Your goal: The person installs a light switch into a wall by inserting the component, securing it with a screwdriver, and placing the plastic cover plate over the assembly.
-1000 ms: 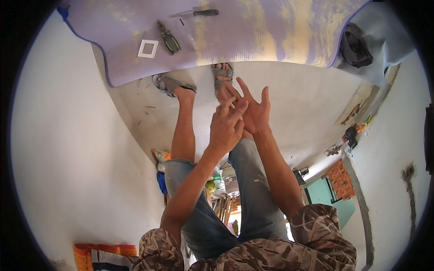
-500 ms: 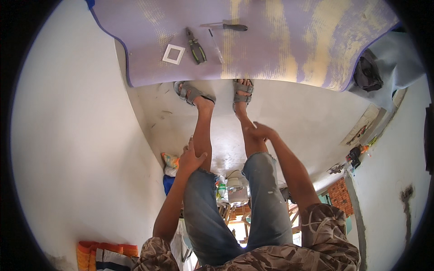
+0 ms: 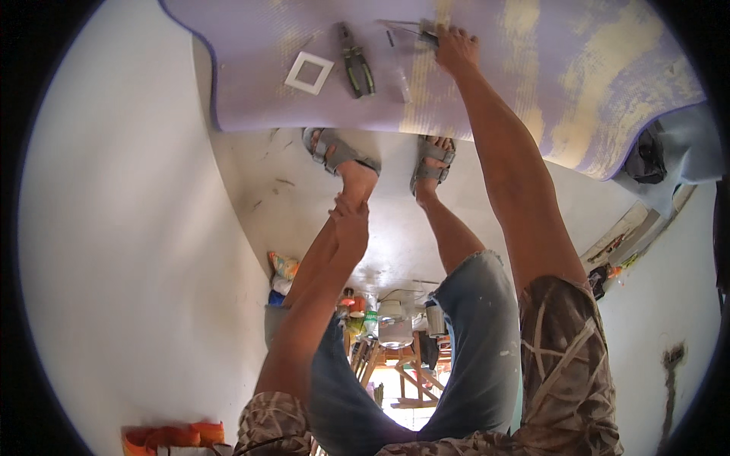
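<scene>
My right hand (image 3: 458, 52) reaches onto the purple and yellow mat (image 3: 525, 68), its fingers closed round the dark handle of a screwdriver (image 3: 428, 35). The screwdriver's thin shaft points left. Part of the handle is hidden by the hand. Just left of it lies a thin clear pen-like stick with a dark tip (image 3: 399, 72). Beyond that are pliers (image 3: 355, 64) with black and green handles, then a white square frame (image 3: 309, 73). My left hand (image 3: 350, 228) is wrapped round my left shin above the sandal.
A pale wall (image 3: 129, 213) rises along the left. Black and grey bags (image 3: 646, 158) lie by the mat's right edge. Bottles and a pale container (image 3: 395, 327) stand behind my legs, and an orange bag (image 3: 175, 436) sits at lower left.
My right hand has left my right leg and reached forward to the screwdriver, taking hold of its handle. My left hand has slid from the knee down to the shin.
</scene>
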Action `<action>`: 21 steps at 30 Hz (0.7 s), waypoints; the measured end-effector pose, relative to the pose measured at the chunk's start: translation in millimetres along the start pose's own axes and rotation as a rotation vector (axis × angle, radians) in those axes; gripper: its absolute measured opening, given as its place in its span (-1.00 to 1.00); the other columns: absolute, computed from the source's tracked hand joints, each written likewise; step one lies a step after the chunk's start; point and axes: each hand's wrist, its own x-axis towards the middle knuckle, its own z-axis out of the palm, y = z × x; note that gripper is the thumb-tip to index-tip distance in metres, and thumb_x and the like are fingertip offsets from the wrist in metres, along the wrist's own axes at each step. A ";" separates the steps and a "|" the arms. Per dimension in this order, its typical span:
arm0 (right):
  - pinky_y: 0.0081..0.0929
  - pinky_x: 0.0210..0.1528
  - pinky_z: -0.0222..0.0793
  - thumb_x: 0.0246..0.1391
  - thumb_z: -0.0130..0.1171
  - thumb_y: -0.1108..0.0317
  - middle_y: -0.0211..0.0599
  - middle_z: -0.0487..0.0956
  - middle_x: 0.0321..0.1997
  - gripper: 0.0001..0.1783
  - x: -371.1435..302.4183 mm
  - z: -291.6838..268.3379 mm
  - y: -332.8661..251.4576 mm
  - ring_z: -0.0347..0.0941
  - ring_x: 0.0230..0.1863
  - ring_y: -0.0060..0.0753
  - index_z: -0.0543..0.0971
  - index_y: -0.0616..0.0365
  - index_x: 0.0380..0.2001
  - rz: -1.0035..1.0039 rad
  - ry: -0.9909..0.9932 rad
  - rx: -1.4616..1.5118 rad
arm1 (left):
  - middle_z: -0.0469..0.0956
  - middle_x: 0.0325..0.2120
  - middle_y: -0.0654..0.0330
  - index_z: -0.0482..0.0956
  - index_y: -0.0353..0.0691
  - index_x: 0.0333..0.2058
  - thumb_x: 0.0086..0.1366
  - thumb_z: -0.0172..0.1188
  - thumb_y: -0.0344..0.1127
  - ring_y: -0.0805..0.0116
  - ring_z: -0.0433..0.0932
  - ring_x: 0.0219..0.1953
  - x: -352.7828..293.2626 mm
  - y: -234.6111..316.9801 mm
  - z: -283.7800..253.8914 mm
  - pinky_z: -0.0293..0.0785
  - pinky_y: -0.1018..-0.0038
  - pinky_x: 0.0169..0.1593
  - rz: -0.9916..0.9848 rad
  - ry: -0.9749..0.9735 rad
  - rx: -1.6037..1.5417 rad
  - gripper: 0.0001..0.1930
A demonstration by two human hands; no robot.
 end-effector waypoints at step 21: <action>-0.58 -0.29 0.31 0.09 0.14 0.36 -0.34 0.44 -0.30 -0.61 -424.5 -560.2 -138.9 0.34 -0.32 -0.55 0.33 0.20 -0.03 -0.106 -0.434 1.496 | 0.62 -0.14 0.18 0.55 -0.19 -0.04 0.40 -0.02 0.07 0.33 0.59 -0.12 -402.4 -31.1 -222.8 0.49 0.36 -0.09 -0.259 0.795 -2.461 -0.55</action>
